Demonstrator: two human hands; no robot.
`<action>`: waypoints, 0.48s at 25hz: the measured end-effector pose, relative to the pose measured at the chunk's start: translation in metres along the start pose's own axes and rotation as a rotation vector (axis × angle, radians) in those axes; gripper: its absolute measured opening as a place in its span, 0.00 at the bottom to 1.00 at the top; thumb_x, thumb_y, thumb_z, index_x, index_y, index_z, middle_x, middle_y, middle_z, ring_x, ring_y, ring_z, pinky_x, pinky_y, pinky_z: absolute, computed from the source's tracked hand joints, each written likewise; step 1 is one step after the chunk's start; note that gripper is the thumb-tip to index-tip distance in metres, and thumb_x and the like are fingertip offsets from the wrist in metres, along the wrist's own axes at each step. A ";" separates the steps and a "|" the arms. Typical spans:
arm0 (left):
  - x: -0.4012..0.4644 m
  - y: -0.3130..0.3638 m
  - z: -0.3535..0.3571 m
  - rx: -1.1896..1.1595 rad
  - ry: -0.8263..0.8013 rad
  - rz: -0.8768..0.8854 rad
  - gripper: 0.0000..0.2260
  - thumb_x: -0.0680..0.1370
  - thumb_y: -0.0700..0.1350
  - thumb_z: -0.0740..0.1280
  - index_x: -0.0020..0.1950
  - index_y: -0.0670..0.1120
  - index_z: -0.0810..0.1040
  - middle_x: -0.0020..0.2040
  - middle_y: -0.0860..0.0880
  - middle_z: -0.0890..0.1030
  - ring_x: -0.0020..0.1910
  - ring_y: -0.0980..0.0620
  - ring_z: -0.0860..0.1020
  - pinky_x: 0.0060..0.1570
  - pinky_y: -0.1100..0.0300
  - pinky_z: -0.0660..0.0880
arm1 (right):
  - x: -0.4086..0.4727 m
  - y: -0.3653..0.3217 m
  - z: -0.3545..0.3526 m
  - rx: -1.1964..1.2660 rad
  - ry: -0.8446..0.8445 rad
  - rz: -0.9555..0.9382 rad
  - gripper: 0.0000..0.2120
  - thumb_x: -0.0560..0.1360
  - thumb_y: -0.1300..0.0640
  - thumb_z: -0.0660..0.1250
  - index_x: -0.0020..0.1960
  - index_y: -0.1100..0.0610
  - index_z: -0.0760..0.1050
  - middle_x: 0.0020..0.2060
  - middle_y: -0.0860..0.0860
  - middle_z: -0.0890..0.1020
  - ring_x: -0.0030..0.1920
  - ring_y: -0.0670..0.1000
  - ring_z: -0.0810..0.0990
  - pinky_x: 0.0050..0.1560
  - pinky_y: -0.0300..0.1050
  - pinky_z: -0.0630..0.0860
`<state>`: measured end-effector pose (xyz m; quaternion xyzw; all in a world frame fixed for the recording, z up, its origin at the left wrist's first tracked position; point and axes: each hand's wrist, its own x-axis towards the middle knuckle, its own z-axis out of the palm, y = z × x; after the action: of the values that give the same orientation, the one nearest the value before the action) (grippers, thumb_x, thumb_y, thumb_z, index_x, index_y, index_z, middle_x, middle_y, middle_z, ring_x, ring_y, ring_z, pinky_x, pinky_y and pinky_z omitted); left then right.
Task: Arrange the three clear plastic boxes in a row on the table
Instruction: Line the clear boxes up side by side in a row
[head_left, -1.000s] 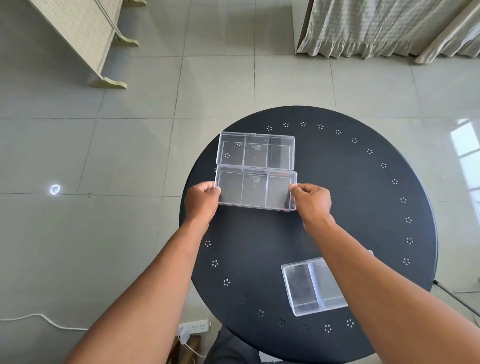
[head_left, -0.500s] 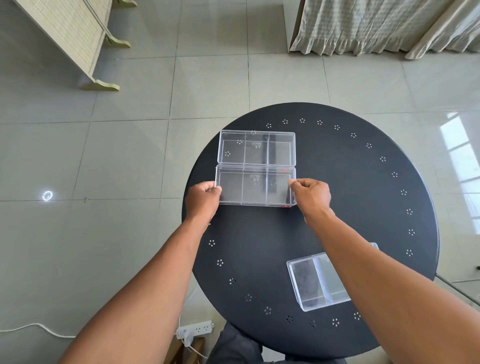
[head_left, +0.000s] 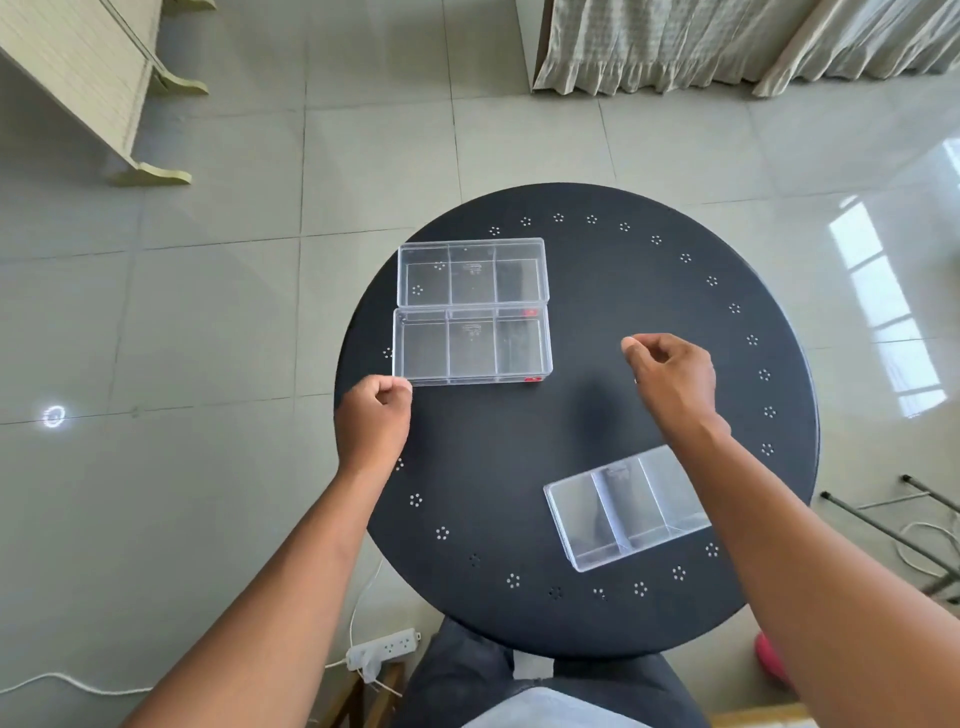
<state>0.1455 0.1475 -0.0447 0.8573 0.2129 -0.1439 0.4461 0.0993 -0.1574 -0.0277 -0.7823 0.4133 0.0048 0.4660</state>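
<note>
Two clear plastic boxes with three compartments lie side against side on the left part of the round black table (head_left: 597, 415): the far box (head_left: 471, 272) and the near box (head_left: 471, 345). A third clear box (head_left: 626, 509) lies tilted near the front right, partly under my right forearm. My left hand (head_left: 375, 418) is curled into a loose fist just off the near box's front left corner, holding nothing. My right hand (head_left: 670, 376) hovers to the right of the near box, fingers bent and a little apart, empty.
The table stands on a grey tiled floor. A power strip (head_left: 383, 648) with a white cable lies below the table's front edge. Curtains (head_left: 701, 41) hang at the back and a pale wooden furniture piece (head_left: 88, 78) stands back left. Metal rods (head_left: 883, 525) lie on the floor at right.
Both hands have let go of the near box, which now rests against the far box. My right hand has moved away to the right; my left hand has drawn back slightly.
</note>
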 end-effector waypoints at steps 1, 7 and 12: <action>-0.014 -0.005 0.006 0.016 -0.062 -0.018 0.09 0.75 0.45 0.64 0.40 0.51 0.83 0.40 0.52 0.86 0.44 0.46 0.86 0.48 0.50 0.83 | -0.003 0.011 -0.017 -0.039 0.022 -0.007 0.12 0.79 0.48 0.69 0.56 0.54 0.85 0.44 0.46 0.86 0.44 0.48 0.84 0.49 0.40 0.76; -0.093 -0.026 0.073 0.023 -0.474 -0.175 0.10 0.70 0.53 0.69 0.41 0.49 0.87 0.41 0.48 0.89 0.45 0.44 0.88 0.50 0.44 0.85 | -0.007 0.087 -0.087 -0.237 -0.015 0.104 0.17 0.78 0.49 0.70 0.60 0.58 0.84 0.55 0.54 0.87 0.59 0.56 0.84 0.62 0.46 0.75; -0.135 -0.034 0.113 0.080 -0.530 -0.208 0.22 0.65 0.58 0.69 0.44 0.40 0.84 0.44 0.40 0.88 0.49 0.39 0.87 0.49 0.40 0.84 | -0.012 0.116 -0.095 -0.254 -0.217 0.119 0.13 0.78 0.49 0.70 0.42 0.56 0.86 0.40 0.58 0.88 0.38 0.54 0.83 0.50 0.52 0.82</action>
<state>0.0046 0.0397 -0.0729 0.7803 0.1700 -0.4162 0.4347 -0.0204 -0.2448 -0.0536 -0.8038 0.4023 0.1690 0.4043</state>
